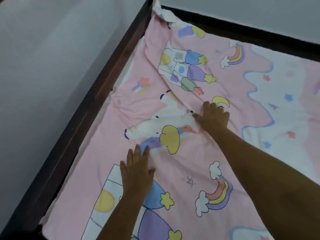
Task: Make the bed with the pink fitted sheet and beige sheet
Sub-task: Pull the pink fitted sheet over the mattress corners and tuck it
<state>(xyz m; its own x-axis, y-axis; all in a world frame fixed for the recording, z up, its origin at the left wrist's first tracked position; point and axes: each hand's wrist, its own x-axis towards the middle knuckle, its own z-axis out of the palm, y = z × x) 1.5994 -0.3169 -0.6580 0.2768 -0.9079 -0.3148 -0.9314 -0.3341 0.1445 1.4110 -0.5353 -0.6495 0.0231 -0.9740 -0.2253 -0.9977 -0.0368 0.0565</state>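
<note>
The pink cartoon-printed fitted sheet [183, 170] already covers the bed and lies under both palms, so the first layer is mostly on. The left hand [136, 172] lies flat on it, fingers straight and slightly spread. Ahead of it and to its right, the right hand [213, 116] presses down with fingers close together on a long diagonal crease. The work looks to be at the smoothing stage.

Creases run from the right hand toward the far corner [162, 16], where the cloth stands bunched with its white underside showing. That corner probably needs reseating. Left of both hands, a strip of pale mattress [127, 70] shows along the sheet's edge. The beige sheet is not in view and seems yet to be laid.

A dark wooden bed frame [94, 97] runs beyond the left hand, against a pale grey wall [43, 66].
</note>
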